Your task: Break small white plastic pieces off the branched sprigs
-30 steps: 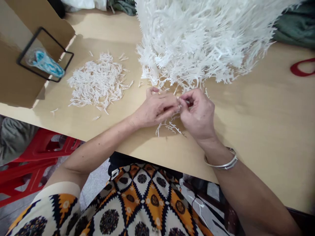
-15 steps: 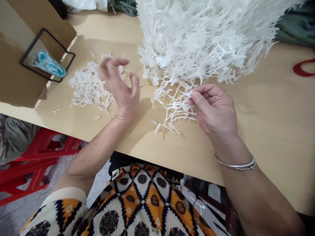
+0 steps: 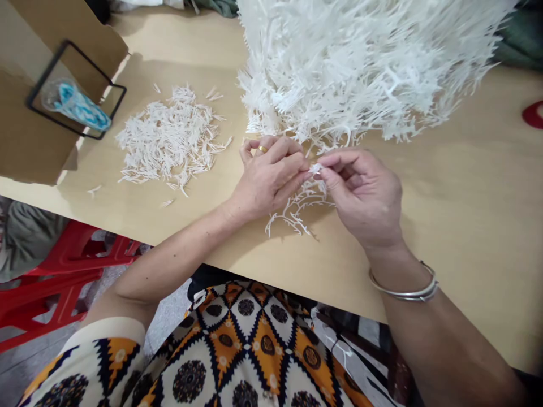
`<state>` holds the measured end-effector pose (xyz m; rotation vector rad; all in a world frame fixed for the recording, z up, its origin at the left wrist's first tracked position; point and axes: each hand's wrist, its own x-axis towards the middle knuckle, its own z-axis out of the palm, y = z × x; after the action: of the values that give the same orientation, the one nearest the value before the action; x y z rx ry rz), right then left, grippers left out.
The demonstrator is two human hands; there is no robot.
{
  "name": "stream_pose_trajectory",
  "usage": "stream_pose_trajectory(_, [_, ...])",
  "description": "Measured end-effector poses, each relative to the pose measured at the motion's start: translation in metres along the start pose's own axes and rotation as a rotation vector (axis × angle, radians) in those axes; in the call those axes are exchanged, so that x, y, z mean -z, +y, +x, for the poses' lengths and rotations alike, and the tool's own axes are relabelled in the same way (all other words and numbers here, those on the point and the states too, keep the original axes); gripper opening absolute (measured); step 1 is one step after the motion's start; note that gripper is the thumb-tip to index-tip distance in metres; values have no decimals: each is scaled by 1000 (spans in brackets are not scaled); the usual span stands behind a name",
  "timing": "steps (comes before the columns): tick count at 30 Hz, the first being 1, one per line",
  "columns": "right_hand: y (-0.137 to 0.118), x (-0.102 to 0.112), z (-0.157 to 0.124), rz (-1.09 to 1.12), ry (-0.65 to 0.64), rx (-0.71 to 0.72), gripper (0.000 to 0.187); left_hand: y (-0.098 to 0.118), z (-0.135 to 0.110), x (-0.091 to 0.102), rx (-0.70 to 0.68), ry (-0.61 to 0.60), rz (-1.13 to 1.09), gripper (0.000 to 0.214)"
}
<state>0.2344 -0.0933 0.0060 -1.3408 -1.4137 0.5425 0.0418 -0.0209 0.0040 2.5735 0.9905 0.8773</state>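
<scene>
My right hand pinches a small white plastic sprig between thumb and forefinger. From the other side my left hand, with a ring on one finger, closes its thumb and fingertips on the same sprig. Just below the hands lie bare white branching stems on the table, partly hidden by the left hand. To the left is a loose heap of small white sprig pieces. A big pile of white branched plastic sprigs rises beyond both hands.
An open cardboard box stands at the left, with a black wire frame and a blue-and-white bundle beside it. A red curved object lies at the table's right edge. Red stools stand below left.
My left hand has moved right from above the small heap, its fingers closing at the sprig in my right hand. The right hand stays nearly in place.
</scene>
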Motion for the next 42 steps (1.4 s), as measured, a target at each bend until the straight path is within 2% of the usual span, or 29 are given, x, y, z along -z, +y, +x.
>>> stream_pose_trajectory(5, [4, -3, 1, -191, 56, 31, 6, 3, 0, 3, 0, -98, -159, 29])
stream_pose_trajectory(7, [9, -3, 5, -225, 115, -8, 6, 7, -1, 4, -31, -117, -219, 31])
stream_pose_trajectory(10, [23, 3, 15, -148, 230, -145, 7, 15, -5, 5, -150, -160, -266, 31])
stream_pose_trajectory(12, [29, 9, 20, -46, 261, -178, 10, 19, -5, 6, -173, -135, -263, 30])
stream_pose_trajectory(13, [29, 12, 21, 37, 255, -183, 11, 19, -4, 7, -152, -73, -256, 29])
stream_pose_trajectory(15, [25, 14, 22, 207, 218, -176, 9, 10, 0, 10, -38, 144, -232, 32])
stream_pose_trajectory(16, [20, 14, 21, 262, 202, -170, 8, 1, 2, 12, 44, 263, -209, 33])
stream_pose_trajectory(18, [12, 13, 20, 287, 190, -160, 18, -24, 6, 15, 225, 453, -142, 35])
stream_pose_trajectory(20, [7, 13, 20, 276, 236, -140, 26, -54, 7, 19, 360, 565, -72, 37])
stream_pose_trajectory(23, [12, 15, 23, 281, 381, -65, 28, -92, 3, 24, 482, 682, 0, 34])
stream_pose_trajectory(25, [19, 19, 26, 209, 487, -15, 38, -101, 0, 27, 520, 780, 22, 36])
stream_pose_trajectory(28, [27, 26, 28, 32, 587, 23, 48, -91, -1, 28, 473, 875, 100, 35])
stream_pose_trajectory(31, [31, 30, 29, 30, 616, 30, 35, -64, 1, 23, 328, 746, 167, 29])
stream_pose_trajectory(35, [38, 30, 29, 44, 564, 46, 26, -32, 3, 11, 128, 497, 17, 29])
stream_pose_trajectory(38, [41, 29, 28, 20, 478, 10, 21, -21, 1, 4, 117, 307, -79, 30])
stream_pose_trajectory(42, [37, 28, 24, -77, 305, -32, 17, -19, -2, -1, 183, 134, -102, 42])
